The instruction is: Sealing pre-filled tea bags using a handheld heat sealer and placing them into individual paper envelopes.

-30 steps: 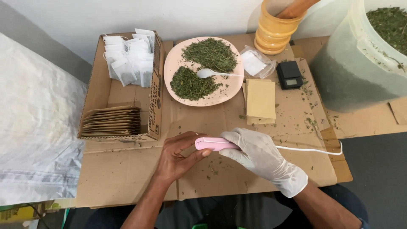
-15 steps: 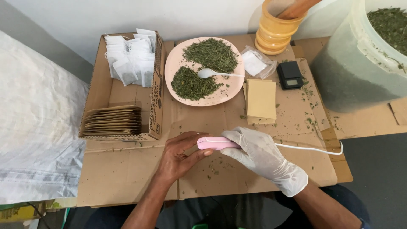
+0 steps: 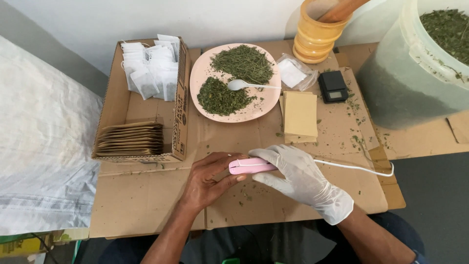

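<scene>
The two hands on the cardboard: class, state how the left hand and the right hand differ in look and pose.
The left hand is bare; the right hand wears a white glove. The left hand pinches the tip of the pink corded tool with its fingertips; the right hand lies over the tool's other end, where the white cord comes out. Both rest low on the cardboard sheet and touch the same tool.

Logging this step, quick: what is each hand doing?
Left hand: bare, fingers touching the tip of the pink sealer.
Right hand: gloved, closed on the sealer.
</scene>
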